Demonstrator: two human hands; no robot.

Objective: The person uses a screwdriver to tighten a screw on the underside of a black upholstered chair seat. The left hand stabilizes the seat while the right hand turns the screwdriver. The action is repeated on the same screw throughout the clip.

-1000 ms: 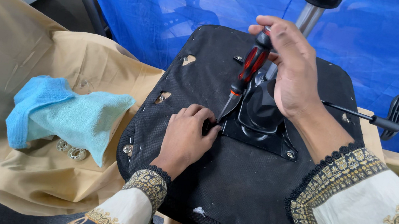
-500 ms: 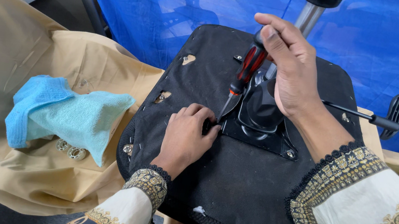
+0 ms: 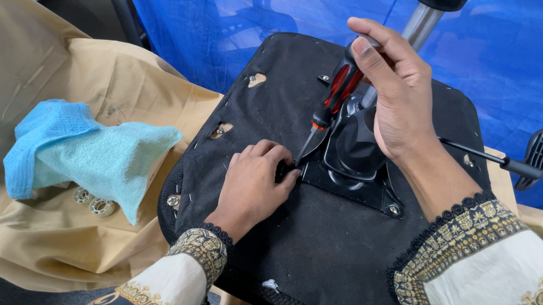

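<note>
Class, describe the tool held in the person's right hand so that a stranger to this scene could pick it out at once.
Start at the upturned black chair seat in the middle, with its black metal plate bolted on. Over the plate's left edge, the right hand grips a screwdriver, tip down beside the left hand. Its red-and-black handle is the only red thing there.
</note>
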